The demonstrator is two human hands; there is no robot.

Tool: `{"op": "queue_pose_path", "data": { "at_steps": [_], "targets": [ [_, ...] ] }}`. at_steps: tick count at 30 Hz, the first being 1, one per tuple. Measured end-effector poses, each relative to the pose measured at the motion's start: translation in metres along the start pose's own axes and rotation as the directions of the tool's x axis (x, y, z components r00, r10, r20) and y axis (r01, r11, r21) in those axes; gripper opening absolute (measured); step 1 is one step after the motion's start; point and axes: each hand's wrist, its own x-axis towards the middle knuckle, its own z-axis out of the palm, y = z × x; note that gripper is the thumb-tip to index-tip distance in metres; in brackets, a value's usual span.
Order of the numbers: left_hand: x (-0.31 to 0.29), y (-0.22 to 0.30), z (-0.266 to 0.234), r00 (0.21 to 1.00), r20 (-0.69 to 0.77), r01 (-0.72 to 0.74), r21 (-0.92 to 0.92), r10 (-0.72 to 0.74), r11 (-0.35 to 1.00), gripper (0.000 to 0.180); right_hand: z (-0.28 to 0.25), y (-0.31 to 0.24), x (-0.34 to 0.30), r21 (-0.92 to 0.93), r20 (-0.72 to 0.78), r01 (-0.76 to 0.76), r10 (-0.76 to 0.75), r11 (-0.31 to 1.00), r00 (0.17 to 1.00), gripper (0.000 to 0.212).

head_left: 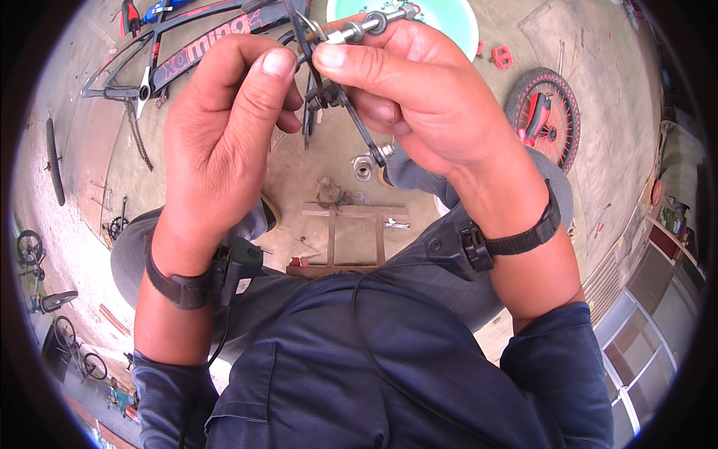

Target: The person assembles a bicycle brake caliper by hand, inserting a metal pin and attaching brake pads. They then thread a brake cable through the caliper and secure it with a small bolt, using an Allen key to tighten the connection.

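Note:
My left hand [224, 127] is closed, thumb and fingers pinching a thin black metal bicycle part [357, 123] with long narrow arms. From the other side, my right hand [419, 90] is closed on the same part, its thumb pressed near a silver threaded rod [393, 16] with nuts on it. The rod lies along the top of my right fingers. The part slants down between my hands, its lower end close to a shiny metal fitting [363, 166]. My fingers hide where part and rod meet.
A black and red bicycle frame [149, 45] lies at the far left, a wrench [144, 84] on it. A pale green basin [464, 30] stands at the back. To the right are a red pedal [501, 57] and a wheel [568, 112]. A wooden frame [332, 239] lies between my legs.

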Motion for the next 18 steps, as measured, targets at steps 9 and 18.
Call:
{"op": "queue_pose_path", "data": {
  "at_steps": [9, 18],
  "targets": [
    [0.0001, -0.0035, -0.0046, 0.997, 0.065, -0.046, 0.096, 0.040, 0.994, 0.027, 0.0001, 0.0015, 0.0009, -0.016, -0.010, -0.001, 0.000, 1.000, 1.000, 0.021],
    [-0.0018, -0.0033, -0.0038, 0.999, -0.017, -0.040, 0.005, 0.040, 0.999, 0.018, -0.0024, 0.0091, 0.0044, -0.002, -0.029, 0.014, -0.014, 1.000, 0.999, 0.020]
  ]
}}
